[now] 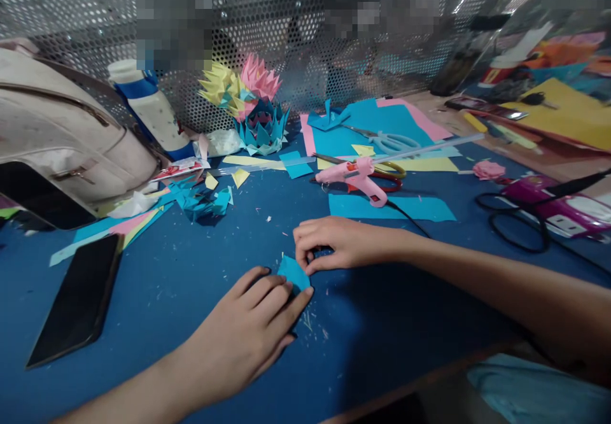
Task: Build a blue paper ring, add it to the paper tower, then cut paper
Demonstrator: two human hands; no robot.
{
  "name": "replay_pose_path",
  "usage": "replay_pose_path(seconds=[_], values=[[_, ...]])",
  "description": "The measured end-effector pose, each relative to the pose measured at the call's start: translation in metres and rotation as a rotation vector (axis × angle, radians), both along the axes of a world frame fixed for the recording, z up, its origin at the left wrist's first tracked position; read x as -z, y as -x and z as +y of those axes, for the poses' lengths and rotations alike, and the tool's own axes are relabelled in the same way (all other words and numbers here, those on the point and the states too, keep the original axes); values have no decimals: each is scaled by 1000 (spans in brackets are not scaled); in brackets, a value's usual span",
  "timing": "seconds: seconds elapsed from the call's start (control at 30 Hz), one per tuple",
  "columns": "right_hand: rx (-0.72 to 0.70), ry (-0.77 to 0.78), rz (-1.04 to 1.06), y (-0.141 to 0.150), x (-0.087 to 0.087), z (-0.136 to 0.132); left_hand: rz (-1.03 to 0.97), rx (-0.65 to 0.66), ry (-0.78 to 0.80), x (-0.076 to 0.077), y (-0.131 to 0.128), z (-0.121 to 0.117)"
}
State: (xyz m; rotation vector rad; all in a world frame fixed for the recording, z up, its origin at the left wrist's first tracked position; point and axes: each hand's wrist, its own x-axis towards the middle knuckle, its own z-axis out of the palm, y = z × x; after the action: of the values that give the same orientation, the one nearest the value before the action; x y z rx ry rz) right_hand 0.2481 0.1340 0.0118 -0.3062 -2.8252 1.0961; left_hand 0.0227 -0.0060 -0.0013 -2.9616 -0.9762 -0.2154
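A small folded piece of blue paper (294,273) lies on the dark blue table cover (181,296). My left hand (248,332) lies flat beside it, fingers stretched out and pressing its lower edge. My right hand (334,244) comes in from the right and pinches the paper's upper corner between thumb and fingers.
A pink glue gun (358,177) and yellow-handled scissors (389,172) lie behind my hands on blue and yellow paper sheets (382,128). Paper flowers (252,102) stand by the perforated wall. A black phone (79,300) lies at left, a white bag (57,137) behind it. Black scissors (510,220) at right.
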Motion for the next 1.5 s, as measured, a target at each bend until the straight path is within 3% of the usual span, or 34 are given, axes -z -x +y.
replay_pose_path(seconds=[0.23,0.83,1.5], values=[[79,-112,-67,4,-4,-11,2,-3,-12,-1,-1,0],[57,-316,1,3,6,-18,-42,9,17,1,2,1],[44,-307,10,3,5,-17,-90,37,14,0,7,1]])
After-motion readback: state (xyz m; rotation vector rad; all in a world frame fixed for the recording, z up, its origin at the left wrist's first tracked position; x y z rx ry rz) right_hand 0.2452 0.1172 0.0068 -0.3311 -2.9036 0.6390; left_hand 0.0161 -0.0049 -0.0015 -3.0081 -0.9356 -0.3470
